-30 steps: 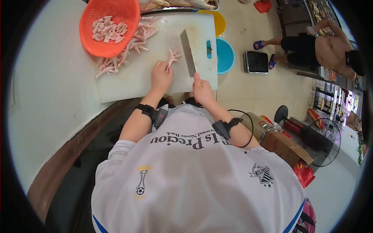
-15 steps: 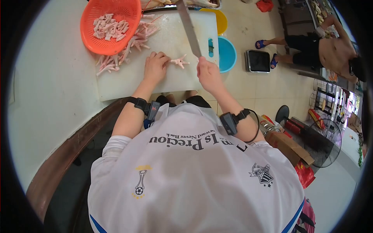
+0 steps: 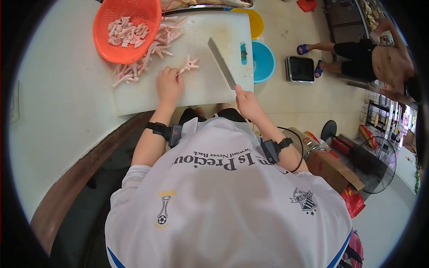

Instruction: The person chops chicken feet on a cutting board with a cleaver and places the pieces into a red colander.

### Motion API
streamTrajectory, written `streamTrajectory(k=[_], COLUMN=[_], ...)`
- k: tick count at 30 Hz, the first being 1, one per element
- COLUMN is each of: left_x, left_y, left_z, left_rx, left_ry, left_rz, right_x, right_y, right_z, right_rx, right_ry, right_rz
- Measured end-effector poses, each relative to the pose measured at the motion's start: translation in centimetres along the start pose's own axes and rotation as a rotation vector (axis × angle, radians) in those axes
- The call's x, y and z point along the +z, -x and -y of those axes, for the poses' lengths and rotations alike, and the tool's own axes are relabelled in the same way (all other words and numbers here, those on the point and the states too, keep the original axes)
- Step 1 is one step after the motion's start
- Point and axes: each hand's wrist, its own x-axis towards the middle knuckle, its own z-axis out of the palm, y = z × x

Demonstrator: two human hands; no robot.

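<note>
On the white cutting board (image 3: 205, 33), my left hand (image 3: 170, 85) is closed on a chicken foot (image 3: 189, 64), whose toes point away toward the upper right. My right hand (image 3: 248, 103) grips the handle of a cleaver (image 3: 222, 63). Its long blade slants up and left over the board, apart from the foot. A pile of chicken feet (image 3: 157, 48) lies on the board's left side. Partly over that pile stands an orange colander (image 3: 101, 31) with cut pieces of feet (image 3: 127, 32) in it.
A blue basin (image 3: 264, 62) and a yellow basin (image 3: 255, 22) stand beyond the board's right edge. A metal tray with poultry (image 3: 210, 3) lies at the far edge. Another person (image 3: 357, 58) stands at right near a black tray (image 3: 300, 69) on the floor.
My left hand has moved slightly back and left, and the chicken foot is turned and raised in it. My right hand has lowered toward me with the cleaver. The other person's arm has shifted.
</note>
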Motion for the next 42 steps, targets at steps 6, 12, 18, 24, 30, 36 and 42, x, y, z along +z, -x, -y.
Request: streamTrajectory(k=[6,12,18,24,30,36,42], left_x=[0.9,0.0,1.6,4.1,2.9,3.6,1.6], left_y=[1.2,-2.8,-6.0,-4.6,-4.2,-3.6,-3.8], left_z=[-5.7,-3.9,-2.3,-3.9,-5.2,-4.4,-0.3], left_rx=[-0.324,-0.14,0.101,-0.022,-0.12,-0.101,-0.166], left_ry=[0.356,0.415,0.53,0.603,0.555,0.559,0.588], left_rz=[0.275,0.179,0.467,0.381,0.341,0.314,0.293], right_x=[-0.4,1.0,1.6,3.5,4.3,5.0,4.2], right_y=[0.7,0.0,0.1,-1.0,-1.4,-2.4,-0.8], right_z=[0.7,0.4,0.8,1.5,5.4,2.6,0.3], right_rx=[0.028,0.055,0.011,-0.039,-0.286,-0.097,0.02], right_ry=[-0.266,-0.293,-0.311,-0.303,-0.194,0.081,-0.004], right_rz=[-0.004,0.031,0.03,-0.053,-0.239,-0.214,-0.136])
